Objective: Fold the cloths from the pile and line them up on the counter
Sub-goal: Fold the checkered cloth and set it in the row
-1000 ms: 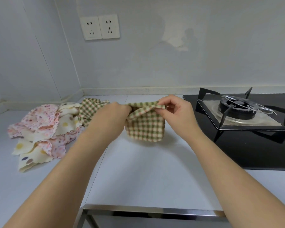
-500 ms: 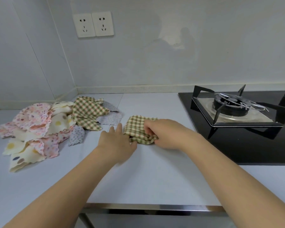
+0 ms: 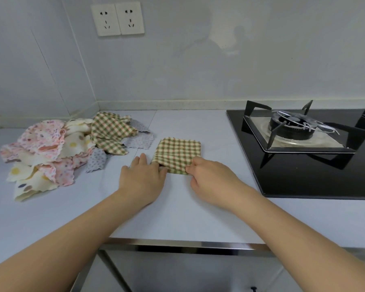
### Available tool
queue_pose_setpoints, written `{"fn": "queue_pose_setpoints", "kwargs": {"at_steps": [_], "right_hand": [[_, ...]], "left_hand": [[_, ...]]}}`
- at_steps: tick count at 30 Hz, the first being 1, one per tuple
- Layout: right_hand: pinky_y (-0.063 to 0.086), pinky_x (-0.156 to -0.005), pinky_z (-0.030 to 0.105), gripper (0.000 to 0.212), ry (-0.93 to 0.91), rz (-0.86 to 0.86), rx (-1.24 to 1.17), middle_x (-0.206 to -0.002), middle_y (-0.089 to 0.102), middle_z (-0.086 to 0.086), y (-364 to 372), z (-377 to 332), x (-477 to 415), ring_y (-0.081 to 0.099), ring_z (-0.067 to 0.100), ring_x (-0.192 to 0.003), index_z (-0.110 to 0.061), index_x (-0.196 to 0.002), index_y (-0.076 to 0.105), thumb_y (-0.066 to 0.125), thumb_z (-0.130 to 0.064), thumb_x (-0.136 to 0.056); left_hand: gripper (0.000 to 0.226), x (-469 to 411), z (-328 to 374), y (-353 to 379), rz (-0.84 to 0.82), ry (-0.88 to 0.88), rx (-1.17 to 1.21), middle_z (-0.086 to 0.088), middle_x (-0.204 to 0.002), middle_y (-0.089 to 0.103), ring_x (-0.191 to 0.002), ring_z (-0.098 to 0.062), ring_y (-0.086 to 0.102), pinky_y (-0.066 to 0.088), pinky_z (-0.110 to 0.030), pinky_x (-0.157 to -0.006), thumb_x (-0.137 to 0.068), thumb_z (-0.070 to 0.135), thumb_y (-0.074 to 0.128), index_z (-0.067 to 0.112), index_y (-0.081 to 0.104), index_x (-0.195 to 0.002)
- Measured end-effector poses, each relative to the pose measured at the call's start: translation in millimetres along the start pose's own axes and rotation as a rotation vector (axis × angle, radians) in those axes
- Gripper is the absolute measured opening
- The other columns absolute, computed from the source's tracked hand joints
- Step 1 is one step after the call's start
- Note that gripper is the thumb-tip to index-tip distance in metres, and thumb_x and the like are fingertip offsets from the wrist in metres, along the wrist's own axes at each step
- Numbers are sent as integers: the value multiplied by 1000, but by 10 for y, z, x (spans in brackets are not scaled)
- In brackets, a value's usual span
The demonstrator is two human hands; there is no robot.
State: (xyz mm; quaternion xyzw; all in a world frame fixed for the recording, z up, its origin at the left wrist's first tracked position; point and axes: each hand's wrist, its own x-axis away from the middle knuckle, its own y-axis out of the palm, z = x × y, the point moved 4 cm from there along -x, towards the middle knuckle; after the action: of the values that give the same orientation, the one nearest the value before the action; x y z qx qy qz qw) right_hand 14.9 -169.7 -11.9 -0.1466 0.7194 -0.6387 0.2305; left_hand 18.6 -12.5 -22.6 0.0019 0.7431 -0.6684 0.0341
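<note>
Now both hands are at the folded cloth, mid-counter

Toward the back-left corner of the counter (image 3: pixel 177 213) lies the pile of cloths (image 3: pixel 49 152): pink floral, cream spotted and grey pieces in a loose heap, with an unfolded checked cloth (image 3: pixel 111 131) draped on its right side. Just right of the pile, the left hand (image 3: pixel 142 178) lies low on the counter, fingers stretched out and fairly straight, their tips touching the near-left corner of the folded checked cloth (image 3: pixel 177 153); whether any fingertip slips under the edge cannot be told. That cloth sits flat as a small square in the middle of the counter, between the pile and the hob, clear of both. At its near-right corner the right hand (image 3: pixel 211 178) has its fingers curled and pinches the cloth's edge. The two hands are apart, one at each near corner. Along the counter's right edge sits the black gas hob (image 3: pixel 303 171).
</note>
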Motion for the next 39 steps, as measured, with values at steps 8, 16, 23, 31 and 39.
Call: {"fn": "queue_pose_setpoints", "kwargs": {"at_steps": [8, 16, 23, 31, 39], "right_hand": [[36, -70, 33, 32, 16, 12, -16, -116, 50, 6, -8, -29, 34, 55, 29, -94, -9, -117, 59, 37, -12, -94], [33, -74, 32, 31, 40, 101, -5, -113, 55, 2, -14, -37, 30, 54, 25, -91, -12, -112, 63, 39, -12, -92], [7, -117, 33, 47, 55, 85, -158, -159, 20, 3, 31, -40, -34, 15, 17, -146, -9, -147, 32, 30, -17, -100], [-1, -120, 42, 51, 79, -85, -129, -160, 9, -4, 130, 50, -38, 5, 7, -147, -16, -152, 20, 22, -22, -102], [-2, -120, 37, 54, 85, 31, -313, -156, 27, -7, 90, 74, -35, 14, 6, -145, -21, -148, 29, 42, -31, -96]], "left_hand": [[51, 44, 41, -65, -137, 113, -205, -20, -157, -9, -144, -33, 13, 28, -46, -107, -102, 41, 14, 11, 34, -139], [49, 281, -228, -369, 347, 440, -3, -10, -124, 63, -80, -26, 69, 46, -28, -54, -90, 34, 27, 14, 71, -85], [54, -281, 57, -180, 112, 243, 289, -8, -160, 8, -147, -19, 8, 11, -41, -117, -103, 29, 25, 7, 14, -151], [69, -455, 28, 141, -224, 172, 225, -2, -158, -17, -145, -15, -15, -9, -49, -115, -99, 54, 13, 14, -10, -151], [65, -272, -90, 109, -66, 398, 254, 5, -158, -17, -144, -5, -15, -7, -43, -118, -100, 49, 17, 17, -7, -152]]}}
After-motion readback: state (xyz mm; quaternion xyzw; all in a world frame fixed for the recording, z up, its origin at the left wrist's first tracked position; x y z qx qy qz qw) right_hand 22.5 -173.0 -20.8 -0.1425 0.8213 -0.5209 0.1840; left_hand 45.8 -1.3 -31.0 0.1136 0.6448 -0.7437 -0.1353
